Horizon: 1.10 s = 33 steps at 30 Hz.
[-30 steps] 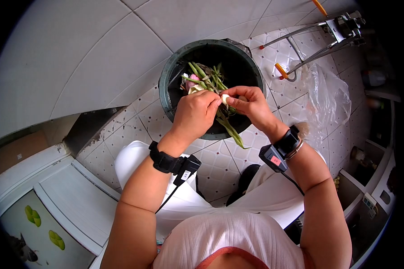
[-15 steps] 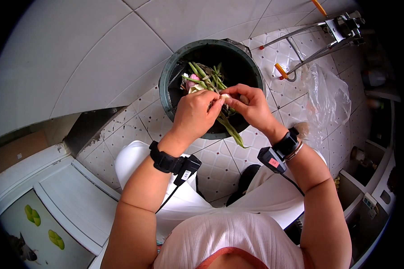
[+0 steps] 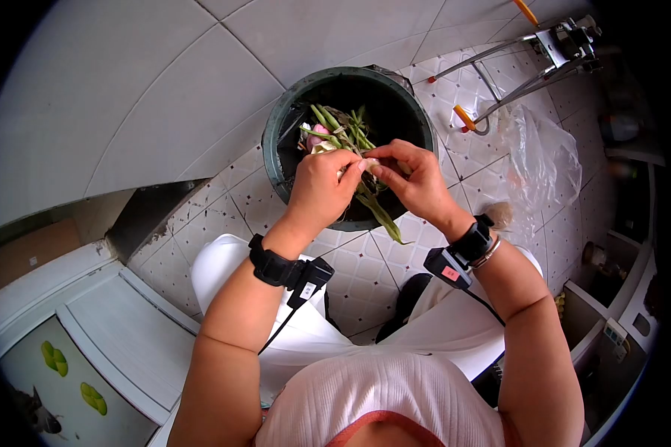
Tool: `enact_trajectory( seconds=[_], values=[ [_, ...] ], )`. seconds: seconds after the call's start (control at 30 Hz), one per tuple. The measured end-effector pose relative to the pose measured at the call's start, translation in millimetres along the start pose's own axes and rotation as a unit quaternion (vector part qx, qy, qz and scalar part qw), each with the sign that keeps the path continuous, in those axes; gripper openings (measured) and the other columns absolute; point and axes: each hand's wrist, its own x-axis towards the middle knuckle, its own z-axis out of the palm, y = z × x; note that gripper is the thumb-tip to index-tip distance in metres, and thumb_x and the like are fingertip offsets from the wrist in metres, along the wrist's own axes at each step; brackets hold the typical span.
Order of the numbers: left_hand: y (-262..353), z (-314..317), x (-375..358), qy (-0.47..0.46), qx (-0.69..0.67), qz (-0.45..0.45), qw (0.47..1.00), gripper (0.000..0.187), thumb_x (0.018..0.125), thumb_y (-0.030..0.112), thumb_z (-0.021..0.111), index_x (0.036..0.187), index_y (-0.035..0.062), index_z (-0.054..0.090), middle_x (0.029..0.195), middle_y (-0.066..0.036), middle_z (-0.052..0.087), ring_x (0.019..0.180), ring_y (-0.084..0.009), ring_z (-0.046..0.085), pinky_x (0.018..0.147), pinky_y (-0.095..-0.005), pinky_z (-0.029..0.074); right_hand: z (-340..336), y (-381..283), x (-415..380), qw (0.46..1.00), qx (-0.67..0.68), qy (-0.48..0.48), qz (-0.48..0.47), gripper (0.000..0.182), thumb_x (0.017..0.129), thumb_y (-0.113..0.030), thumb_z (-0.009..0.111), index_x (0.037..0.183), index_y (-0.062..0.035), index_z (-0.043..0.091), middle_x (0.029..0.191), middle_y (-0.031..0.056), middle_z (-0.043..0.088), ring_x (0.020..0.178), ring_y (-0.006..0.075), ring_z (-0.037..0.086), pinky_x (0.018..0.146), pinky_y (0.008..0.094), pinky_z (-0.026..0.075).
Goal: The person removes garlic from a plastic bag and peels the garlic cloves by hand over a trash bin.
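Observation:
My left hand [image 3: 318,186] and my right hand [image 3: 419,182] meet over the bin, fingertips almost touching. Between them they pinch a small pale piece [image 3: 370,164] that looks like a garlic clove; the fingers partly cover it. Under and behind the hands, a heap of green stalks [image 3: 334,119] lies in a dark green round bin [image 3: 274,141]. A pinkish bulb-like piece [image 3: 318,134] and a cream-coloured scrap [image 3: 324,147] rest among the stalks. One long green leaf [image 3: 386,222] hangs over the near rim.
Clear plastic sheeting [image 3: 540,160] lies on the tiled floor [image 3: 358,279] to the right. Beyond it stands a folded metal frame with orange handles [image 3: 464,118]. A white cabinet [image 3: 127,320] is at the left, shelving [image 3: 611,276] at the right. Each wrist carries a strapped device [image 3: 449,268] with a cable.
Both hands stay over the bin, with small finger movements around the pale piece. My right fingers cover more of it. The view has shifted slightly.

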Motion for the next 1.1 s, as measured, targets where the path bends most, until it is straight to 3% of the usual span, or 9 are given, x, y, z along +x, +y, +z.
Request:
enact_trajectory(
  seconds=[0.43, 0.5, 0.83, 0.93, 1.0, 1.1],
  values=[
    [-5, 3, 0, -0.007, -0.064, -0.016, 0.998, 0.014, 0.082, 0.011, 0.059, 0.081, -0.0023, 0.063, 0.061, -0.009, 0.062, 0.052, -0.0151, 0.059, 0.05, -0.0266, 0.046, -2, -2, -1, 1.0, -0.013, 0.002, -0.011, 0.014, 0.08, -0.002, 0.063, 0.093, 0.0019, 0.062, 0.078, 0.0067, 0.055, 0.063, 0.011, 0.052, 0.058, 0.0237, 0.043],
    [-5, 2, -1, -0.019, -0.092, -0.041, 0.995, 0.014, 0.082, 0.011, 0.058, 0.081, -0.0026, 0.063, 0.061, -0.008, 0.063, 0.053, -0.0132, 0.06, 0.05, -0.0255, 0.046, -4, -5, -2, 0.998, -0.031, -0.032, 0.034, 0.016, 0.083, -0.002, 0.06, 0.098, 0.0031, 0.062, 0.085, 0.0041, 0.055, 0.078, 0.0091, 0.054, 0.068, 0.0212, 0.042],
    [-5, 3, 0, 0.003, -0.121, -0.055, 0.991, 0.013, 0.082, 0.008, 0.057, 0.08, -0.0038, 0.062, 0.062, -0.007, 0.063, 0.054, -0.009, 0.059, 0.05, -0.0235, 0.046, -4, -8, 1, 0.998, 0.021, -0.023, 0.051, 0.017, 0.083, -0.005, 0.062, 0.098, 0.0029, 0.062, 0.083, 0.0028, 0.055, 0.075, 0.0083, 0.051, 0.066, 0.0212, 0.041],
    [0, 0, 1, -0.02, -0.099, -0.078, 0.992, 0.013, 0.082, 0.009, 0.058, 0.081, -0.003, 0.063, 0.066, -0.006, 0.063, 0.06, -0.0099, 0.057, 0.057, -0.0244, 0.045, -3, -6, 2, 0.997, 0.037, -0.017, 0.06, 0.017, 0.083, -0.006, 0.063, 0.097, 0.0029, 0.062, 0.082, 0.0027, 0.056, 0.074, 0.0084, 0.051, 0.065, 0.0213, 0.04],
    [2, 2, 2, 0.017, 0.005, -0.01, 1.0, 0.01, 0.079, 0.009, 0.06, 0.074, 0.0003, 0.061, 0.063, -0.013, 0.061, 0.055, -0.0251, 0.061, 0.052, -0.0316, 0.047, -3, -5, 1, 0.999, -0.011, -0.014, 0.043, 0.016, 0.083, -0.006, 0.063, 0.097, 0.0028, 0.062, 0.082, 0.0028, 0.057, 0.074, 0.0073, 0.051, 0.065, 0.0203, 0.04],
    [0, 4, 2, 0.038, 0.084, 0.05, 0.994, 0.01, 0.075, 0.008, 0.061, 0.068, 0.0019, 0.059, 0.064, -0.015, 0.059, 0.059, -0.0322, 0.059, 0.053, -0.036, 0.047, -3, -2, 1, 0.998, -0.018, -0.016, 0.052, 0.016, 0.083, -0.006, 0.063, 0.096, 0.0027, 0.062, 0.084, 0.0025, 0.057, 0.075, 0.0063, 0.052, 0.065, 0.0195, 0.042]
  ],
)
